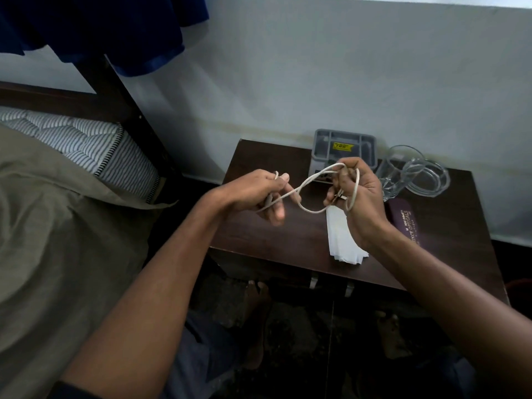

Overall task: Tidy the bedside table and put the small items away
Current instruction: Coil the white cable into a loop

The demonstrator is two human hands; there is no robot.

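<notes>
Left hand (263,194): centre of frame, forearm rising from lower left, fingers curled, pinching the white cable (309,184).
Right hand (355,194): just right of centre, fingers curled round the cable's coiled loops.
Cable: strung between both hands, above the bedside table (273,234).
Organiser tray (344,146): table's rear edge.

The cable (309,184) I held looked smooth, off-white plastic; my table (273,226) was dark matt wood, the tumbler (397,171) clear glass.
</notes>
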